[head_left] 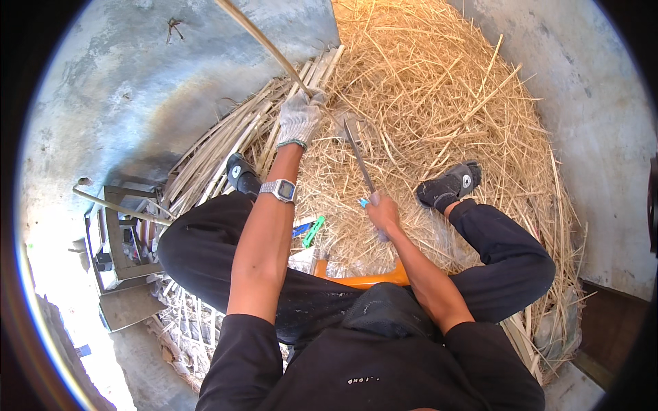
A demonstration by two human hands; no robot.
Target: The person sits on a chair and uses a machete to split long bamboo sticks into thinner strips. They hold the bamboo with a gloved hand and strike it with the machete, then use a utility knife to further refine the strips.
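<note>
Head view: the gloved left grip wraps round a long stick poking out ahead of it, and the right grip squeezes a knife, so it seems best to keep the stick still and the knife off the glove.

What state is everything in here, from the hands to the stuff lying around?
Left hand: gloved, closed on the long strip.
Right hand: ungloved, closed on the knife.
Long strip: slanted, far end out of view.
Knife: unsheathed, tip pointing forward.
Wristwatch: fastened on the left wrist.
Other strips: piled beside the wall.
Shavings: loose, heaped.
Green tool: lying down, too small to tell if open.
</note>
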